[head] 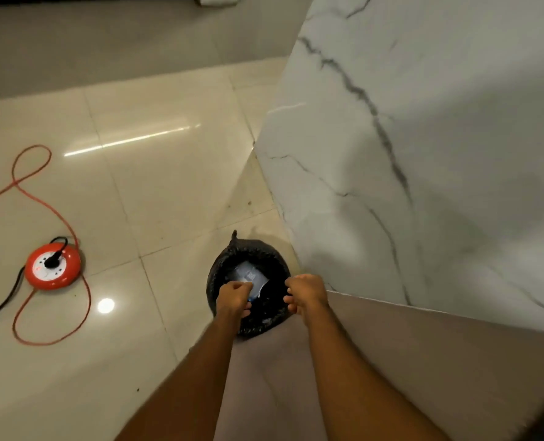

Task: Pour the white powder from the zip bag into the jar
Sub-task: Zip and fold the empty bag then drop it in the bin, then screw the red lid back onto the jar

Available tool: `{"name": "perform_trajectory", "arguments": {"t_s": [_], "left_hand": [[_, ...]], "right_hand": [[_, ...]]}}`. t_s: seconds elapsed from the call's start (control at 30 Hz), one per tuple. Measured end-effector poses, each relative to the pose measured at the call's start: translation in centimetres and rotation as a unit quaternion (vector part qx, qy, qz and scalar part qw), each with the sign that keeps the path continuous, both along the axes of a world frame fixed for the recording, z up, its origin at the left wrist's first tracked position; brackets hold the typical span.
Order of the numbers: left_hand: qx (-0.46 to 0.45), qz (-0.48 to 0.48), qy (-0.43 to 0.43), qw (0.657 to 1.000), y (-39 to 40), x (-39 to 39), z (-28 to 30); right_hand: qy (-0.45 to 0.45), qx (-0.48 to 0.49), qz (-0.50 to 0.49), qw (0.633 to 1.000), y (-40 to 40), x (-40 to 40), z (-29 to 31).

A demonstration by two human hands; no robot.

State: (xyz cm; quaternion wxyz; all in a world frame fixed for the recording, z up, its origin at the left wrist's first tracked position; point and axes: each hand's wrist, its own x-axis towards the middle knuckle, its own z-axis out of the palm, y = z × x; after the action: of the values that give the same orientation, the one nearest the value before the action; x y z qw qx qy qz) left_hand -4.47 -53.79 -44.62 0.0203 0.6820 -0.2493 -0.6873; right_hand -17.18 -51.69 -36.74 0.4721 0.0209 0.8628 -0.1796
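Note:
A clear zip bag hangs over the mouth of a black-lined bin on the floor. My left hand pinches the bag's near edge, fingers curled. To the right, my right hand hovers over the bin's right rim with its fingers curled and nothing visible in them. Whether powder is in the bag cannot be told. No jar is in view.
A white marble counter rises close on the right, its corner beside the bin. On the tiled floor at the left lies a red round extension socket with an orange cord looping around it and a black cable.

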Motion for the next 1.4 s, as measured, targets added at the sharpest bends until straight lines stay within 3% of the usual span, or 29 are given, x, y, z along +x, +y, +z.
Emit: {"name": "perform_trajectory", "arguments": {"t_s": [0.23, 0.43, 0.73, 0.9, 1.1, 1.23, 1.4], "left_hand": [[-0.116, -0.068, 0.127, 0.983, -0.9, -4.1, 19.1], [-0.238, -0.098, 0.220, 0.941, 3.0, -5.2, 34.5], [-0.370, -0.161, 0.313, 0.860, 18.7, -3.9, 50.4], [-0.400, -0.215, 0.364, 0.813, 29.8, -1.8, 53.8], [-0.367, -0.307, 0.448, 0.755, 42.4, -0.2, 52.9], [-0.337, -0.441, 0.473, 0.684, 49.0, 0.2, 49.6], [-0.329, -0.577, 0.439, 0.605, 52.4, 0.6, 45.0]], "right_hand": [[0.067, -0.116, -0.015, 0.991, 2.5, -1.6, 17.6], [0.141, -0.263, -0.030, 0.954, 7.9, -1.2, 31.2], [0.233, -0.377, -0.048, 0.895, 25.0, 1.6, 43.9], [0.269, -0.410, -0.064, 0.869, 37.5, 3.6, 48.3], [0.327, -0.394, -0.097, 0.853, 52.5, 5.1, 50.1], [0.386, -0.348, -0.115, 0.847, 61.4, 5.6, 49.0], [0.415, -0.262, -0.132, 0.861, 68.3, 6.9, 45.5]]}}
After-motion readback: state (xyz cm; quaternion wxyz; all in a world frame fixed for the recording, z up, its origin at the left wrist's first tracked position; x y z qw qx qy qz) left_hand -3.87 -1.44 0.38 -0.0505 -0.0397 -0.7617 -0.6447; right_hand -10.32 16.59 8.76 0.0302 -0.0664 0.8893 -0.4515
